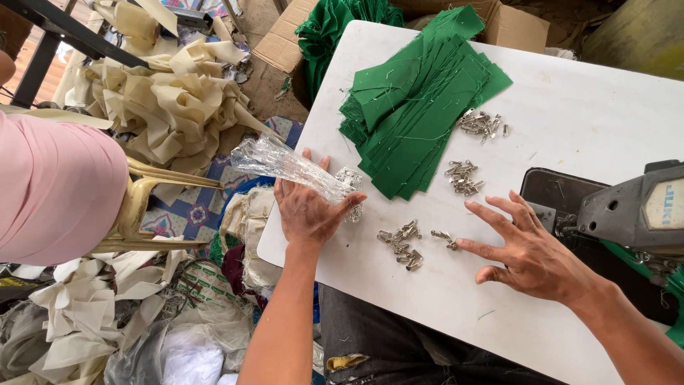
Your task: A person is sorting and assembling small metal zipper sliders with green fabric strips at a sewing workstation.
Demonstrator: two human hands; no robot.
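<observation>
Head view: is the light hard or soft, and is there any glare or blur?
Head view: soft daylight, with faint shadows under the hands; glare glints on the plastic bag in the left hand and on the metal clips; the white table is bright; the edges bend slightly; no clear blur.

Clear crinkled plastic bag [288, 165] at table edge — brown cardboard box [509, 27] beyond

White desk [570, 93], rounded corner at near left. On it: fanned stack of green fabric strips [417, 107] w/ loose threads, top-centre. 3 small piles of silver metal clips: one just right of the fabric [483, 123], one below it [463, 177], one near the front edge [402, 242]. Clear plastic bag [288, 165] overhangs the left edge. Sewing machine [627, 210] at right.
</observation>
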